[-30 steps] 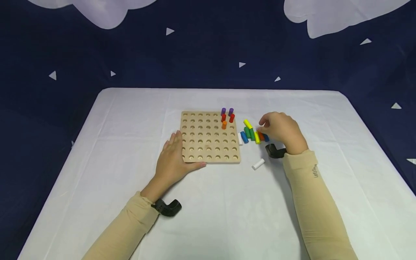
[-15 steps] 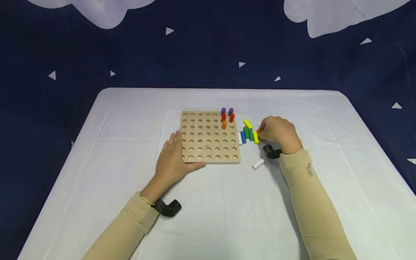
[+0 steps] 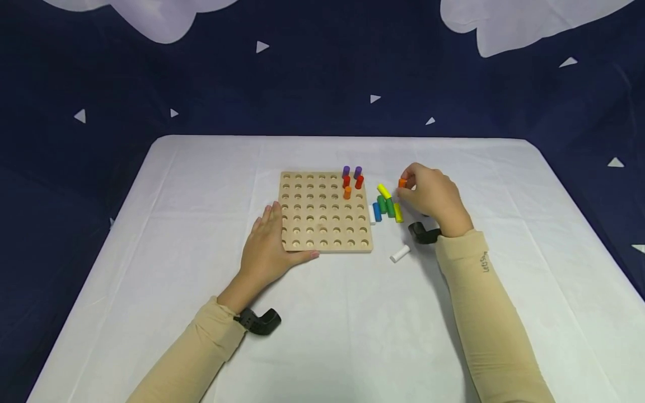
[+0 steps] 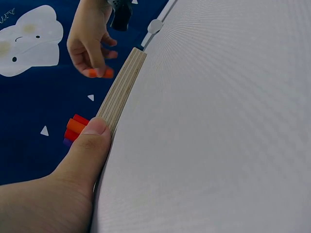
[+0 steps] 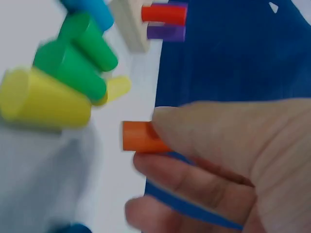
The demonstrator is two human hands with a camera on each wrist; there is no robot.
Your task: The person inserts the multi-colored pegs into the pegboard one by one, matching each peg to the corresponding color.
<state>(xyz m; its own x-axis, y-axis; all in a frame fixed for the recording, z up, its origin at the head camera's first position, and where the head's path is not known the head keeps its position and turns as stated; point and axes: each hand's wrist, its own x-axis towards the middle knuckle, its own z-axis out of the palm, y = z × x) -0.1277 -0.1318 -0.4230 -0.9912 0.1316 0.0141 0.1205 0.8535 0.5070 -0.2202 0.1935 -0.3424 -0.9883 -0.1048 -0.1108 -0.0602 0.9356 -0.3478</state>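
Between thumb and fingers, my right hand (image 3: 433,193) pinches an orange peg (image 5: 141,136), held just above the table to the right of the loose pegs. My left hand (image 3: 264,252) lies at the near left corner of a square wooden pegboard (image 3: 322,224). Its fingers stretch straight along the left edge and its thumb touches the front edge. Standing in the board's far right holes are two purple pegs (image 3: 358,172), two red pegs (image 3: 359,182) and one orange peg (image 3: 347,193).
Right of the board lie green pegs (image 3: 390,207), yellow pegs (image 3: 398,212), a blue peg (image 3: 377,211) and a white peg (image 3: 372,215). Another white peg (image 3: 400,253) lies nearer on the white-covered table (image 3: 322,336). Part of another blue peg (image 5: 73,228) shows below my right hand.
My right hand has reached down to the loose pegs, taken hold of an orange peg and lifted it up and away from the pile. The left hand and the board have stayed put.
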